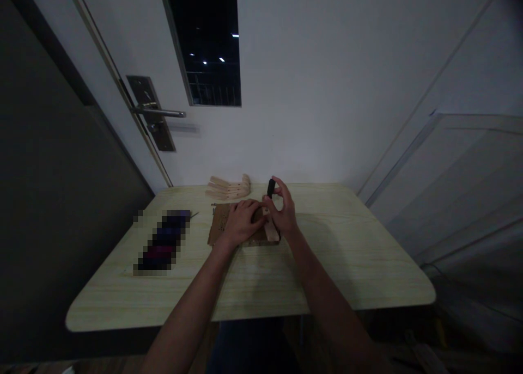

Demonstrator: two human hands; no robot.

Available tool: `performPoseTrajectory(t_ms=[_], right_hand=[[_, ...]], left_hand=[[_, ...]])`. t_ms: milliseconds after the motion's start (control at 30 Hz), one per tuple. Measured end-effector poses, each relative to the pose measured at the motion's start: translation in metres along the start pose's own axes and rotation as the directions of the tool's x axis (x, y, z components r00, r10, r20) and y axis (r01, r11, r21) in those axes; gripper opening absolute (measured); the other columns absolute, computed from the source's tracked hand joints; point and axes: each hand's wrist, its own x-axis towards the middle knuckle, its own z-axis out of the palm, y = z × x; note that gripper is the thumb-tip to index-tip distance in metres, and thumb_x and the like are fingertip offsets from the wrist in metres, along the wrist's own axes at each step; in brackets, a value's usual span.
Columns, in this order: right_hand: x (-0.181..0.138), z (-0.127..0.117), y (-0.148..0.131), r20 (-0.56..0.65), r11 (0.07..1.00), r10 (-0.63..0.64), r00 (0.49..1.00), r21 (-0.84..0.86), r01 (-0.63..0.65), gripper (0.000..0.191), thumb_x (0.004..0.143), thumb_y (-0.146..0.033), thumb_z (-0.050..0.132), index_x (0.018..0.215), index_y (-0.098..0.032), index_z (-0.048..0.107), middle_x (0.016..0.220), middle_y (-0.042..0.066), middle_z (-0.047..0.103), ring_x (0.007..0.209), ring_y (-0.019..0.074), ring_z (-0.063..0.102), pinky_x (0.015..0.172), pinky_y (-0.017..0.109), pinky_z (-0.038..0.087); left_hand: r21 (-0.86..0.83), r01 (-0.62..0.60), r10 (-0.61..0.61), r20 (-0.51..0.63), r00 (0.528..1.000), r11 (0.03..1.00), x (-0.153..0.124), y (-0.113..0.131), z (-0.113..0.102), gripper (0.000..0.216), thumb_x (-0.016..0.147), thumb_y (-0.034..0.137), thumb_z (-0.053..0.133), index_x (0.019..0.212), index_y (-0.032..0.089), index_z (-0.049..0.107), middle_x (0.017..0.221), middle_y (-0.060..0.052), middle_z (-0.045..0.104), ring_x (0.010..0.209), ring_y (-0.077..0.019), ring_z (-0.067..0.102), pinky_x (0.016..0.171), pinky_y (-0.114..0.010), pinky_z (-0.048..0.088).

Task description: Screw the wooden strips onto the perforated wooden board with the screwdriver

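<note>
Little black cylinder (271, 188) is pinched in the right hand (286, 217) by the far right corner of the cardboard (218, 230) on the desk (347, 254), left hand (242, 221) draped over that (can't tell if gripping), and the cylinder's probably light and stiff, so grab its sides.

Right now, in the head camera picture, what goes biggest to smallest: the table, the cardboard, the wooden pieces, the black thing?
1. Table
2. Cardboard, partly covered by the left hand
3. Wooden pieces, as one bunch
4. Black thing, in the right hand
</note>
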Motion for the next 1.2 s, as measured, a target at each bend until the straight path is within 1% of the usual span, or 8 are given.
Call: performPoseTrajectory(t_ms=[67,200,467,567,700,833,967,1200], right_hand=[[0.0007,-0.0027,-0.0012,0.029,0.999,-0.004,1.0,0.042,0.002,0.044,0.093,-0.038,0.051,0.136,-0.031,0.046,0.122,0.007,0.062,0.103,0.0217,0.06,0.095,0.045,0.049],[0.0019,-0.0048,-0.0015,0.054,0.994,0.025,0.998,0.107,-0.03,0.043,0.093,-0.037,0.051,0.136,-0.031,0.046,0.112,0.006,0.067,0.097,0.0203,0.063,0.094,0.044,0.05],[0.0015,0.0002,0.0025,-0.014,0.999,0.041,0.999,0.006,-0.041,0.043,0.088,-0.037,0.058,0.13,-0.031,0.05,0.104,0.005,0.065,0.092,0.0203,0.06,0.089,0.043,0.052],[0.0021,-0.0019,-0.0012,0.025,0.998,0.022,0.999,0.06,-0.023,0.043,0.091,-0.039,0.054,0.133,-0.031,0.046,0.113,0.007,0.065,0.098,0.0205,0.063,0.091,0.044,0.052],[0.0023,-0.0033,-0.0046,0.079,0.987,0.013,0.997,0.157,-0.026,0.045,0.093,-0.039,0.052,0.135,-0.03,0.042,0.107,0.006,0.069,0.095,0.0201,0.066,0.084,0.039,0.056],[0.0015,-0.0008,-0.0006,-0.005,0.996,0.027,1.0,0.086,-0.026,0.044,0.088,-0.037,0.059,0.13,-0.03,0.049,0.109,0.006,0.067,0.089,0.02,0.065,0.088,0.043,0.054],[0.0012,-0.0002,0.0029,-0.014,0.999,0.042,0.999,0.01,-0.042,0.046,0.086,-0.038,0.062,0.13,-0.03,0.05,0.098,0.005,0.066,0.089,0.0213,0.062,0.087,0.044,0.053],[0.0029,-0.0072,-0.0052,0.073,0.986,0.045,0.996,0.156,-0.056,0.039,0.095,-0.037,0.048,0.132,-0.028,0.046,0.115,0.008,0.067,0.098,0.0202,0.066,0.088,0.04,0.055]], left_hand=[[0.0,0.003,-0.003,0.001,1.0,1.0,-0.0002,0.0001,-0.0002,0.037,0.091,0.043,0.052,0.123,0.025,0.058,0.127,-0.007,0.061,0.119,-0.0274,0.052,0.101,-0.045,0.036],[-0.004,0.01,-0.01,-0.002,1.0,1.0,-0.0004,-0.0002,-0.0001,0.038,0.091,0.045,0.052,0.123,0.025,0.058,0.126,-0.006,0.061,0.119,-0.027,0.052,0.102,-0.044,0.035],[-0.011,0.001,-0.001,0.002,1.0,1.0,-0.0003,0.0013,-0.0014,0.039,0.091,0.044,0.051,0.124,0.025,0.057,0.126,-0.005,0.061,0.12,-0.0274,0.051,0.102,-0.046,0.035],[-0.005,0.005,-0.005,0.005,1.0,1.0,-0.0004,0.0018,-0.0017,0.038,0.091,0.044,0.051,0.124,0.025,0.057,0.127,-0.006,0.061,0.12,-0.0273,0.051,0.102,-0.045,0.035],[0.004,-0.002,0.002,-0.001,1.0,1.0,-0.0001,0.0008,-0.0009,0.037,0.091,0.043,0.052,0.123,0.024,0.058,0.126,-0.006,0.061,0.118,-0.0272,0.052,0.101,-0.044,0.037],[-0.007,-0.007,0.007,-0.001,1.0,1.0,-0.0002,0.0007,-0.0009,0.037,0.091,0.043,0.053,0.123,0.026,0.058,0.125,-0.005,0.061,0.119,-0.0271,0.052,0.101,-0.044,0.037],[-0.009,-0.01,0.01,-0.015,1.0,1.0,-0.0007,0.0012,-0.001,0.037,0.091,0.042,0.053,0.123,0.026,0.058,0.123,-0.005,0.062,0.118,-0.027,0.053,0.1,-0.045,0.037],[-0.009,0.007,-0.007,-0.013,1.0,1.0,-0.0008,0.0006,-0.0003,0.036,0.091,0.042,0.053,0.122,0.025,0.059,0.126,-0.006,0.061,0.119,-0.0273,0.052,0.101,-0.044,0.036]])
